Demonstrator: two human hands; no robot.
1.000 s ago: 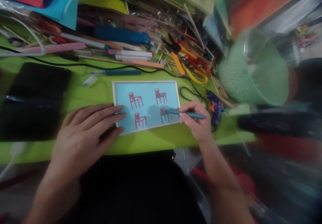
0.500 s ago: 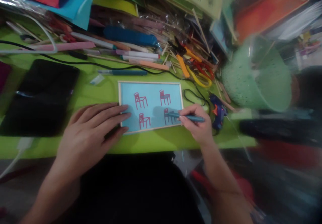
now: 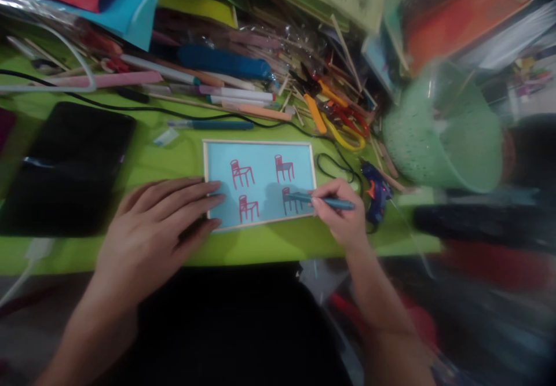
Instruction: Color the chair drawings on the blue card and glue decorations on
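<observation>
At frame centre, the right hand point(image 3: 343, 218) grips a teal pen point(image 3: 321, 201), tip on the blue chair card point(image 3: 259, 182) lying on the green bench point(image 3: 182, 157). The left hand point(image 3: 152, 230) lies flat, fingers point(image 3: 208, 198) released, pressing the card's left edge.

A black tablet point(image 3: 65, 166) lies on the green table point(image 3: 182, 157); a green basket point(image 3: 443, 137) far right; a glue gun point(image 3: 376, 192) near it.

Matt blue paper card point(image 3: 260, 180) with pale wooden edging; smooth plastic pen point(image 3: 324, 202).
</observation>
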